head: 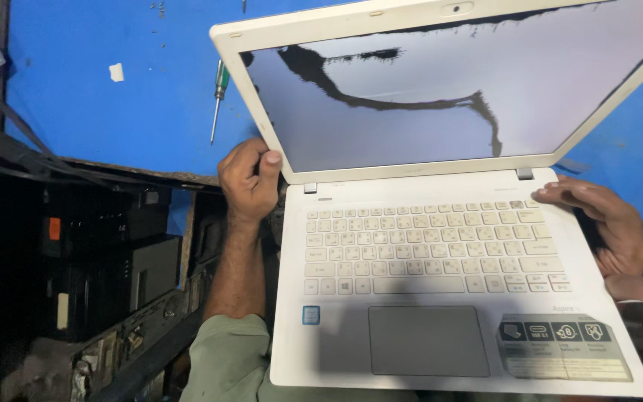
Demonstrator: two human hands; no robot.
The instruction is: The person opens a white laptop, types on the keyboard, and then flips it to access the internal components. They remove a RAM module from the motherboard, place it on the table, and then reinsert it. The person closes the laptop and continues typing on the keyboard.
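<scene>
Laptop [440, 246] between hands: left hand [249, 179] at hinge, right hand [612, 231] apparently under edge.

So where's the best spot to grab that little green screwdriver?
Probably by its green handle, the thicker upper end. The screwdriver lies alone on the blue table, thin metal tip toward the left hand. Coming from above, fingers pinching either side of the handle, looks easiest.

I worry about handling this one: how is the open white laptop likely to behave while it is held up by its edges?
The white laptop probably stays stiff, but its screen already shows dark crack lines, so it looks fragile. The left hand grips near the hinge and the right hand rests on the far edge; the smooth shell may slip, and the open lid may tip it backwards.
</scene>
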